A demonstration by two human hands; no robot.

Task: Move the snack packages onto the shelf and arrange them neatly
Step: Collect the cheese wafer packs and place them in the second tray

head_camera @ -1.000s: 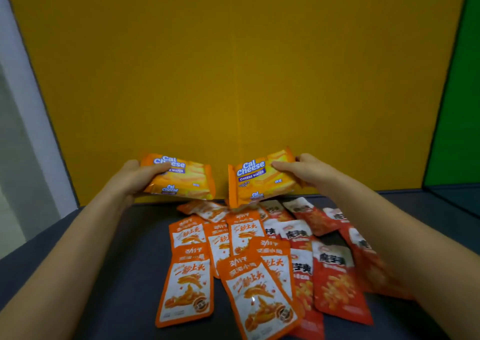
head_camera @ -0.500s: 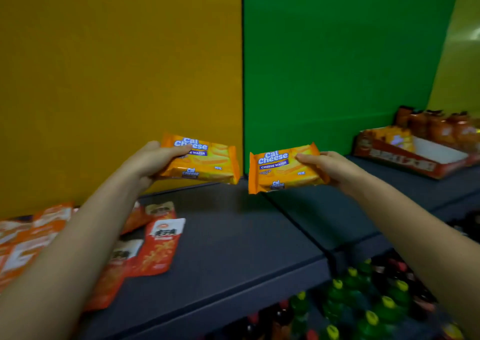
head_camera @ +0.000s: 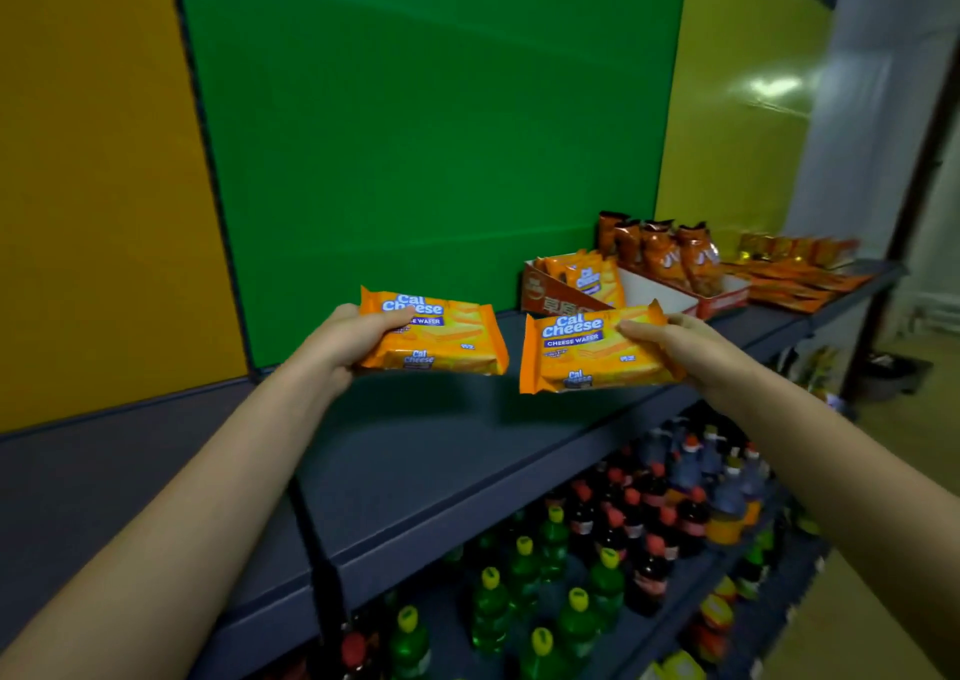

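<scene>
Green and yellow panels back a dark shelf. Above it, your left hand grips one Cal Cheese wafer pack, your right hand another pack, near a display box.

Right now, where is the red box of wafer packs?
In the head view, the red box sits on the shelf right of centre, in front of the green panel, just behind the pack in the right hand.
</scene>
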